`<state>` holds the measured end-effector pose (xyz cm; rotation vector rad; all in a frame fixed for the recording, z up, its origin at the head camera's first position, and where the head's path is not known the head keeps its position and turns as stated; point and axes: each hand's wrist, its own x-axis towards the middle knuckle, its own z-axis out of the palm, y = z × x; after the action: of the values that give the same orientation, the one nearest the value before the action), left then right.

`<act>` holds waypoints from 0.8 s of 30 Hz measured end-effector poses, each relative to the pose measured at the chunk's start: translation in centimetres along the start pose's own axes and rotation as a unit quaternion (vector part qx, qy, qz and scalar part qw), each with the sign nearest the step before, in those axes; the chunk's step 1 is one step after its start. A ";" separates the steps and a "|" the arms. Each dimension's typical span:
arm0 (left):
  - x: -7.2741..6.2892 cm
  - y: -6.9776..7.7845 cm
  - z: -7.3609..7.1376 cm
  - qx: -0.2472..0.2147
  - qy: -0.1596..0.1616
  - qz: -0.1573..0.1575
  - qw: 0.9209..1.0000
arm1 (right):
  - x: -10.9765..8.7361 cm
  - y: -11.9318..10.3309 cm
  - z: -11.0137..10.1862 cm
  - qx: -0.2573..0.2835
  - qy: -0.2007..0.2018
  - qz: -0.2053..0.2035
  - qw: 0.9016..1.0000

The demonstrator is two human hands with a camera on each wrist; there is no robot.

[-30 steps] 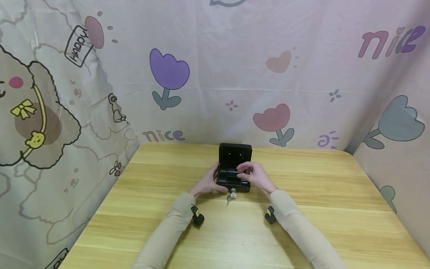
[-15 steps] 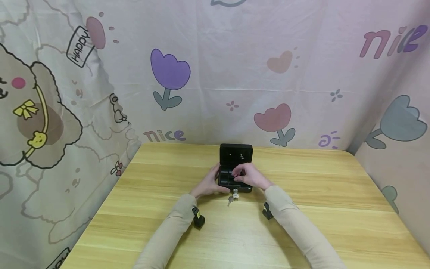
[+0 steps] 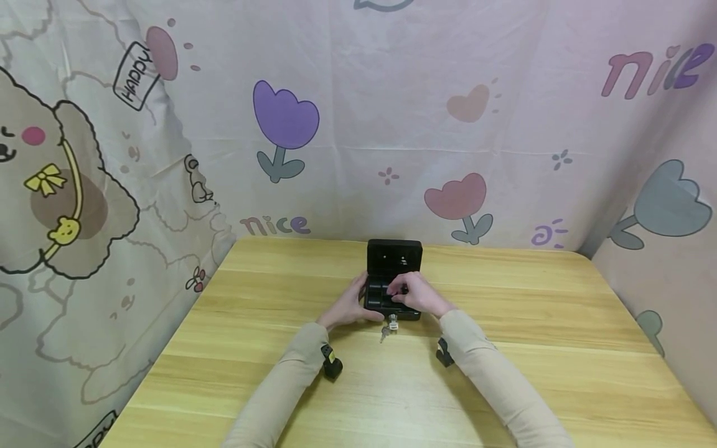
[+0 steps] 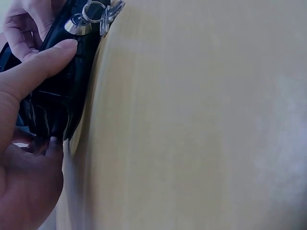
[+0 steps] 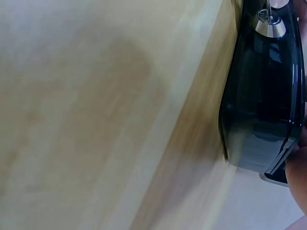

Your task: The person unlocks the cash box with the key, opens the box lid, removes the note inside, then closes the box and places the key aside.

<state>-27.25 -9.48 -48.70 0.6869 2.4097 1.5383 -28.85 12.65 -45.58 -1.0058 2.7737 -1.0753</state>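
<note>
A small black cash box [image 3: 376, 305] stands on the table with its lid [image 3: 394, 252] raised. A lock with a key ring and hanging keys [image 3: 385, 333] is at its front. My left hand [image 3: 348, 307] grips the box's left side; in the left wrist view the thumb [image 4: 50, 60] lies on the front beside the metal lock [image 4: 78, 25]. My right hand [image 3: 421, 295] reaches over the right side, its bent fingertips inside the box. Whether they pinch anything is hidden. The right wrist view shows the glossy black front [image 5: 268, 91] of the box.
The wooden table [image 3: 386, 398] has its back edge just behind the box. A printed cloth [image 3: 358, 112] hangs behind the table and along both sides. Each sleeve carries a small black wrist camera [image 3: 332, 366].
My right hand has moved slightly left and lower into the box, then stayed almost still over the last half second. My left hand keeps its grip on the box.
</note>
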 end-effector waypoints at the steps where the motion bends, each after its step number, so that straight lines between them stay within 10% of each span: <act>1: 0.0 0.0 0.0 0.001 0.000 0.001 1.000 | 0.0 0.0 0.0 -0.002 0.001 -0.001 1.000; 24: 0.2 0.1 0.0 -0.029 -0.001 0.014 0.999 | -0.3 -1.0 -0.6 0.006 0.026 -0.004 1.000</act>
<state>-27.41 -9.37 -48.58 0.7139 2.3535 1.6108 -28.14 12.65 -44.53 -1.0046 2.8015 -1.1334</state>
